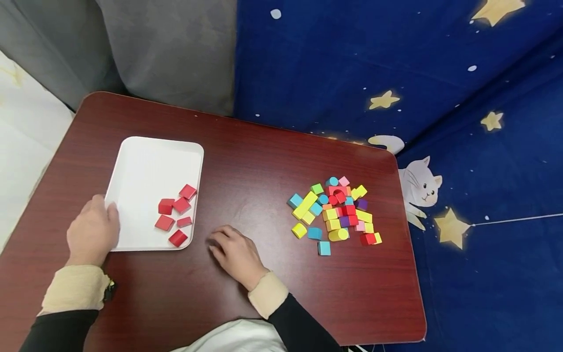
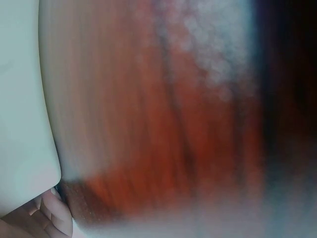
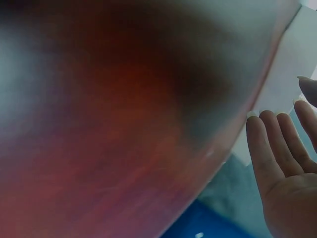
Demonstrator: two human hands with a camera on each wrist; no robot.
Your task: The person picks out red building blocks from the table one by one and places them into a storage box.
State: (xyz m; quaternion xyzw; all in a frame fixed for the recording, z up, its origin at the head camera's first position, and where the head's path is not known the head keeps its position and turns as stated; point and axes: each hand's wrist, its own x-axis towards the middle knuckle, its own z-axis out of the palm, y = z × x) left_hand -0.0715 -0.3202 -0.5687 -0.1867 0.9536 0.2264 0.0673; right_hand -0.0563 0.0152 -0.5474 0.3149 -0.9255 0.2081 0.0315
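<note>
The white tray (image 1: 154, 161) lies on the left part of the dark red-brown table (image 1: 246, 166), near the person's left hand (image 1: 93, 232). It is a shallow, plain rectangle with rounded corners and a low rim. Its long axis runs away from the person, the far end leaning slightly to the right in the head view.

Six red blocks (image 1: 182, 205) sit inside, grouped in the near right portion — flat-faced pieces, turned at differing angles, the bare white surface showing to their left and beyond them.

The left hand grips the tray's left rim near the closest corner, thumb over the edge. The right hand (image 1: 237, 254) is just beside the near right corner, apart from the tray and holding nothing; its fingers are loose and relaxed. Whether it touches the table cannot be told.

Well to the right lies a cluster of multicoloured blocks (image 1: 333, 223) — yellow, blue, red and others.
</note>
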